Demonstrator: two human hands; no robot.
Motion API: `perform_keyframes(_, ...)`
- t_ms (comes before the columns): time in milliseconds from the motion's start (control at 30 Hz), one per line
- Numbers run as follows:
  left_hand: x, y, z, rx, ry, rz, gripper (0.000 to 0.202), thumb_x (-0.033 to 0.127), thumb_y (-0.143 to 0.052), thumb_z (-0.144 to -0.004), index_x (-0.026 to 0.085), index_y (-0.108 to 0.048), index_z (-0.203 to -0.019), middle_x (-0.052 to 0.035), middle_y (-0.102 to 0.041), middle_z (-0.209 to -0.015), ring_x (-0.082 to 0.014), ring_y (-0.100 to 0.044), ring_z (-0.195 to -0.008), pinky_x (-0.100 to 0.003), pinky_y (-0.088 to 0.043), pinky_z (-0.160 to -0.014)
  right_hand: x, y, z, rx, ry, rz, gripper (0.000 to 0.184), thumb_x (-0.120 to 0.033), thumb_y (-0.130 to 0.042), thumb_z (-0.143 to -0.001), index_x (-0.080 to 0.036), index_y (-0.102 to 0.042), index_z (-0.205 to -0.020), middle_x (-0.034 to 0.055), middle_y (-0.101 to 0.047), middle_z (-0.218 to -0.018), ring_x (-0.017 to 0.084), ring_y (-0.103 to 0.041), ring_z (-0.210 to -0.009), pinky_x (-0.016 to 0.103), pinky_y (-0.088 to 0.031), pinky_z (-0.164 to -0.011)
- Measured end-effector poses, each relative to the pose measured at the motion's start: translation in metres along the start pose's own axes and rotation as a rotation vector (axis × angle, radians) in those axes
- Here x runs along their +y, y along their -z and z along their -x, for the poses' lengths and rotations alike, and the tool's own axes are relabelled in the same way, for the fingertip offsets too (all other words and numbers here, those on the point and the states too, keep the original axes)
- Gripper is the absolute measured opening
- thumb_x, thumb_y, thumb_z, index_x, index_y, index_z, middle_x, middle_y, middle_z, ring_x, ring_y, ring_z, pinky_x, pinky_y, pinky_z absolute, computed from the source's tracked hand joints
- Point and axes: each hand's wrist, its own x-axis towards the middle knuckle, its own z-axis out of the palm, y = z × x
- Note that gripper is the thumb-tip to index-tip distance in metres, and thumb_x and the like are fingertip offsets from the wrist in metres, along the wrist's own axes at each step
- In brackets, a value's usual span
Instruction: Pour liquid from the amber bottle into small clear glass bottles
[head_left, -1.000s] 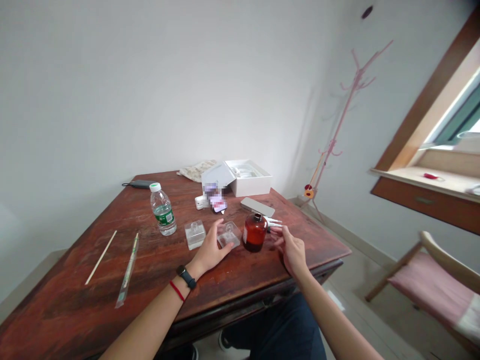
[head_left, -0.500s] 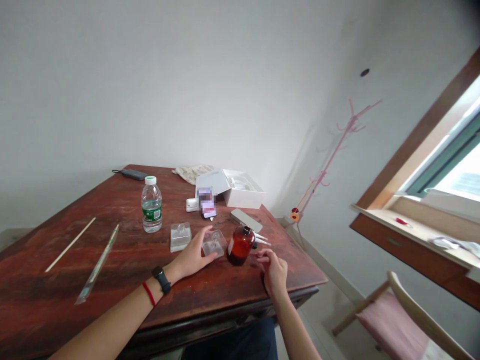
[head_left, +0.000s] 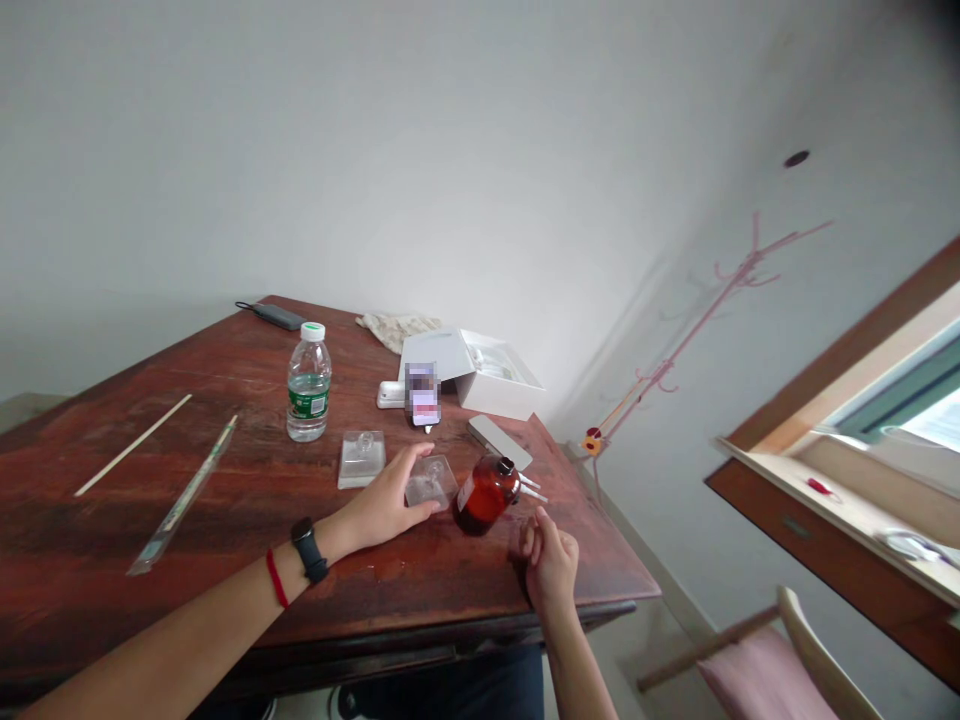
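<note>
My left hand (head_left: 388, 508), with a dark watch and a red cord at the wrist, lies around the left side of a clear square plastic piece (head_left: 431, 485). Its fingers are at the far edge and its thumb at the near one. A similar clear square block (head_left: 361, 462) rests to the left. An amber bottle (head_left: 484, 497) with an uncapped neck stands upright, just right of the held piece. My right hand (head_left: 551, 560) hovers by the table's front edge beside the bottle, fingers curled in; whatever they may hold is hidden.
A water bottle (head_left: 308, 385), a wooden stick (head_left: 135, 445) and a wrapped stick (head_left: 187, 490) are on the left. Behind are a phone (head_left: 424, 395), a white box (head_left: 502, 385) and a grey case (head_left: 500, 442). A chair (head_left: 765, 670) stands at right.
The view has tilted and shifted slightly. My right hand has drawn a little nearer the table edge, its fingers curled tighter. My left hand stays around the clear piece.
</note>
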Motion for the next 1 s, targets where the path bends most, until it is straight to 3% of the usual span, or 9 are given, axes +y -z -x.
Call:
perform_keyframes(233,-0.008,-0.003,-0.002,0.010,0.023,0.042,0.072,0.025,-0.081,-0.087,0.024,-0.046,-0.150,-0.0186,-0.057,-0.155,-0.0364,-0.055,-0.146,-0.060,-0.040,-0.126,-0.002,0.002,0.000,-0.003,-0.057,0.006,0.062,-0.057,-0.082,-0.084,-0.022,-0.051,-0.042,-0.0014,-0.052,-0.044,0.011,-0.048,-0.044,0.025,-0.039,-0.046)
perform_keyframes(500,-0.011,-0.004,-0.003,0.033,0.008,0.111,0.071,0.020,-0.082,-0.084,0.023,-0.048,-0.146,-0.0189,-0.060,-0.152,-0.0353,-0.058,-0.144,-0.060,-0.043,-0.125,-0.006,0.000,0.001,-0.024,-0.095,0.023,0.057,-0.058,-0.084,-0.081,-0.020,-0.052,-0.053,-0.0034,-0.051,-0.054,0.009,-0.041,-0.046,0.021,-0.031,-0.042)
perform_keyframes(767,-0.009,0.000,-0.008,0.082,-0.031,0.186,0.058,0.018,-0.083,-0.084,0.024,-0.057,-0.136,-0.0156,-0.069,-0.141,-0.0317,-0.067,-0.135,-0.056,-0.052,-0.118,-0.005,-0.002,0.001,-0.070,-0.106,0.043,0.059,-0.059,-0.084,-0.081,-0.020,-0.052,-0.052,-0.0035,-0.049,-0.053,0.007,-0.035,-0.045,0.021,-0.026,-0.040)
perform_keyframes(1000,-0.003,-0.001,-0.012,0.210,-0.086,0.172,0.029,0.018,-0.071,-0.093,0.022,-0.064,-0.122,-0.0121,-0.077,-0.124,-0.0271,-0.074,-0.122,-0.049,-0.060,-0.109,-0.005,-0.003,0.002,-0.079,-0.099,0.046,0.058,-0.061,-0.082,-0.083,-0.020,-0.053,-0.052,-0.0043,-0.047,-0.052,0.007,-0.033,-0.043,0.022,-0.025,-0.039)
